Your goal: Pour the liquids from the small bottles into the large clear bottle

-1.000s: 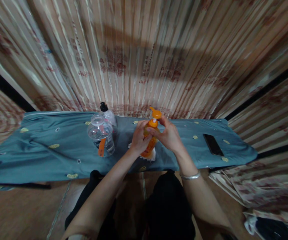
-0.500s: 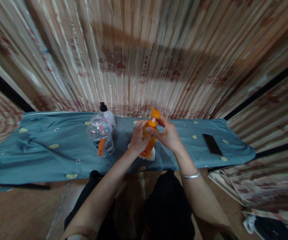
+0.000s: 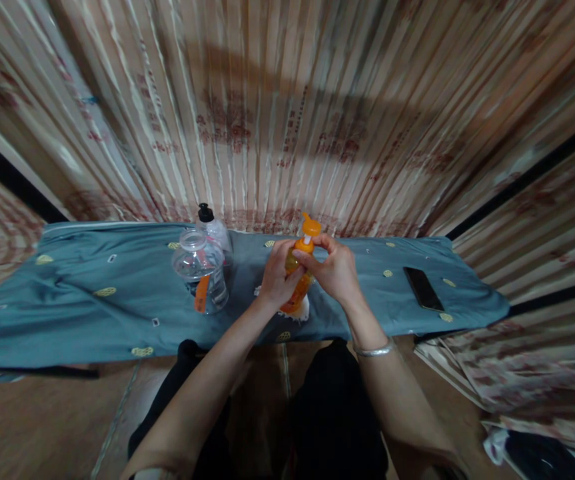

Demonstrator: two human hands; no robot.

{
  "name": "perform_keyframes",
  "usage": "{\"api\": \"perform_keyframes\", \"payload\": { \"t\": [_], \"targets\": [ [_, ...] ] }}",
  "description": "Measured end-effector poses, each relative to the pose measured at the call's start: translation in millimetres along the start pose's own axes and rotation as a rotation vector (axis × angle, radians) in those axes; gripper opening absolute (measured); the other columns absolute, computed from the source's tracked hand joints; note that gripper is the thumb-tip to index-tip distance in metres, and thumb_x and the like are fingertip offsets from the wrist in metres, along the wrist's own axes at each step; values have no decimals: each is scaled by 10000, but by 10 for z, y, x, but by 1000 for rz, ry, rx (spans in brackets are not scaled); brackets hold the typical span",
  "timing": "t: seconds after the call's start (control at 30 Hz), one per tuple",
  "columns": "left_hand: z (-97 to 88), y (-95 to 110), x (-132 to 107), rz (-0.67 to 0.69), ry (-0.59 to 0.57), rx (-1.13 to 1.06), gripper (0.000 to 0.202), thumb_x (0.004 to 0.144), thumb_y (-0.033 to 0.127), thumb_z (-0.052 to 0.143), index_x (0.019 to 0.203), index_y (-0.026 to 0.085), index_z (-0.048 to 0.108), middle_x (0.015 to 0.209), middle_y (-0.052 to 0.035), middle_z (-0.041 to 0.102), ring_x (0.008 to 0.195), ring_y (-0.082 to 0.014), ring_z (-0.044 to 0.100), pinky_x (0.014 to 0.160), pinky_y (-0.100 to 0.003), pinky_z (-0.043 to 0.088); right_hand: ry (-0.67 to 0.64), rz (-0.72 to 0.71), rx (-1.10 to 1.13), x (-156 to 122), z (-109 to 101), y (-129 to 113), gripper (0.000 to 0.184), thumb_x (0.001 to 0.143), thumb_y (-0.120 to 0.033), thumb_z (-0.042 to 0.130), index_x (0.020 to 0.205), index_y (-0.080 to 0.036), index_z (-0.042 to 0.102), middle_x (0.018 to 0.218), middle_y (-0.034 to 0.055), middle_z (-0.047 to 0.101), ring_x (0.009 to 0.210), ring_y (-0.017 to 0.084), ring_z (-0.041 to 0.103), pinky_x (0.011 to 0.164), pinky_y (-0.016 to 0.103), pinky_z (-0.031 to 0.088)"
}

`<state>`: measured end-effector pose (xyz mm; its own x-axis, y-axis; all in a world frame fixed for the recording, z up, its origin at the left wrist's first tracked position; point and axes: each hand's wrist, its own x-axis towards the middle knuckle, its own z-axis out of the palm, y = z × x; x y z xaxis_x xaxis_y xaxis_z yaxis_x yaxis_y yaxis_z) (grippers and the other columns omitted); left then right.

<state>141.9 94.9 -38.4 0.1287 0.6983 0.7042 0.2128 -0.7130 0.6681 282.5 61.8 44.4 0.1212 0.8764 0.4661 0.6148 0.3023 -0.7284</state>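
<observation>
Left hand (image 3: 277,280) clasps orange pump bottle (image 3: 296,299), upright on desk (image 3: 92,300); right hand (image 3: 336,272) pinches its collar. Since a second ago: grips unchanged, pump top (image 3: 311,227) still attached.

The forearms behind the left hand (image 3: 277,280) and right hand (image 3: 334,270) are bare. A thin silver metal bangle (image 3: 374,349) rings the right wrist. Plain black fabric trousers (image 3: 337,407) cover the legs beneath both hands.
</observation>
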Motion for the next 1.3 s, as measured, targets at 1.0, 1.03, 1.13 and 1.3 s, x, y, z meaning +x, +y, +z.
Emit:
{"api": "perform_keyframes", "payload": {
  "t": [1.0,1.03,1.13,1.3],
  "targets": [
    [155,-284,-430,-265,30,47,1313,556,519,1023,1586,210,269,1565,-252,519,1422,-421,581,1193,-607,448,-125,177,-180,-551,456,1240,233,947,-255,579,1125,-220,725,1146,141,814,1120,295,764,1012,445,581],
    [156,-280,-441,-284,30,46,1309,554,499,1026,1586,215,273,1563,-243,526,1423,-417,582,1193,-602,450,-162,190,-251,-598,495,1268,248,930,-205,588,1137,-216,724,1197,154,802,1175,294,748,1044,436,566],
    [133,-253,-442,-313,18,35,1234,572,435,1019,1572,242,321,1541,-200,563,1409,-390,601,1191,-573,464,-226,254,-368,-711,583,1284,307,915,-141,607,1198,-175,721,1369,224,729,1329,321,672,1122,447,518],
    [41,-213,-401,-266,27,1,1084,598,400,997,1496,215,418,1464,-173,630,1352,-368,640,1169,-539,490,-257,350,-320,-730,651,1295,198,877,-140,662,1055,-199,727,1419,206,688,1393,328,600,1169,453,460]
  ]
}}
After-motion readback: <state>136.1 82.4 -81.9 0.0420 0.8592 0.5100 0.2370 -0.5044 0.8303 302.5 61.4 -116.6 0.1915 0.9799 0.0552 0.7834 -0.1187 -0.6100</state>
